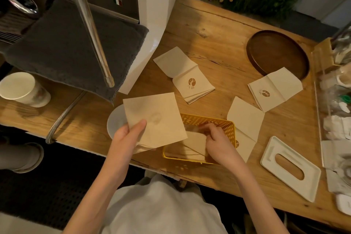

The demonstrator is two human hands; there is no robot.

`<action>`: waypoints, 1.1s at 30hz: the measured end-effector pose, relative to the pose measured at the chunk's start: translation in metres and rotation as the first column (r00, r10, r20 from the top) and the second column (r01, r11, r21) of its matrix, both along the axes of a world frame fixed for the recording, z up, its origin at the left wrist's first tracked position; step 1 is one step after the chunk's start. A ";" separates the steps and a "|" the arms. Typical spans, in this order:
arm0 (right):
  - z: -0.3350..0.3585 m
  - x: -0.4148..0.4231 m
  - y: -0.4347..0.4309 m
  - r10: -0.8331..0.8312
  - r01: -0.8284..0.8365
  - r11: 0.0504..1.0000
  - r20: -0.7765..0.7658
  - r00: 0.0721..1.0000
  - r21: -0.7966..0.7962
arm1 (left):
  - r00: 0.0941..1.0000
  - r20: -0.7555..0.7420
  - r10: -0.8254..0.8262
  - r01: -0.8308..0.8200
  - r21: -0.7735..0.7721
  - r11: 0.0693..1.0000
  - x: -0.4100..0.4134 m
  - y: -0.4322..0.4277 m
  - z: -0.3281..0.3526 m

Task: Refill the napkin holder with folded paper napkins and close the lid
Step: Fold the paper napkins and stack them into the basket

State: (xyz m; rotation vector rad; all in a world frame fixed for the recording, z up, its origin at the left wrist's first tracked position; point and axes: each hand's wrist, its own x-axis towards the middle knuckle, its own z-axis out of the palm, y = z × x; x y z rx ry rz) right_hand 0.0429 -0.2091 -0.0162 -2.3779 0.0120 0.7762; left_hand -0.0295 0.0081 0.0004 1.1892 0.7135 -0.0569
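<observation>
Plainly, one yellow perforated napkin holder (227, 129) stands open at the near edge of the wooden counter (218, 30). Its one white lid (273, 155), with an oval slot, lies flat on the counter to the right, apart from the holder.

Five lots of folded napkins can be counted. One is the held stack (157, 118), raised over the holder's left end and pinched by the left hand (127, 137), thumb on top and fingers beneath. One is the napkins in the holder (194, 143), lying slanted inside it; how many sheets they make is unclear. The right hand (218, 142) reaches into the holder with its fingers curled down onto them, but the fingertips are blurred, so I cannot tell whether they pinch the paper or only press it.

Three more lots lie loose on the counter. The nearest bundle (245, 119) is just beside the holder's right wall. The middle bundle (184, 74) sits farther back, with its logo up. The far bundle (275, 89) overlaps the rim of one round brown tray (277, 51).

At the left are one white saucer (115, 125) partly under the held stack, one paper cup (20, 89), one grey towel (72, 43) and one steel steam wand (93, 32).
</observation>
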 end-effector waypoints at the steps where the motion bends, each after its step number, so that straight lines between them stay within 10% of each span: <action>1: -0.001 0.001 0.000 -0.003 0.003 1.000 -0.007 1.000 0.012 | 1.000 -0.002 0.000 0.000 0.005 1.000 0.000 -0.001 0.000; 8: -0.008 0.003 -0.003 -0.051 0.055 0.996 -0.052 0.997 0.064 | 1.000 0.014 -0.010 0.010 0.011 1.000 -0.006 -0.001 0.000; 15: 0.003 -0.004 0.007 0.265 -0.250 0.953 0.076 0.961 -0.170 | 1.000 0.013 -0.012 0.012 0.016 1.000 -0.011 -0.002 0.001; 33: 0.015 0.003 0.028 0.720 -0.550 0.507 -0.024 0.694 -0.664 | 0.995 -0.034 0.098 -0.098 0.023 0.995 -0.020 0.008 0.002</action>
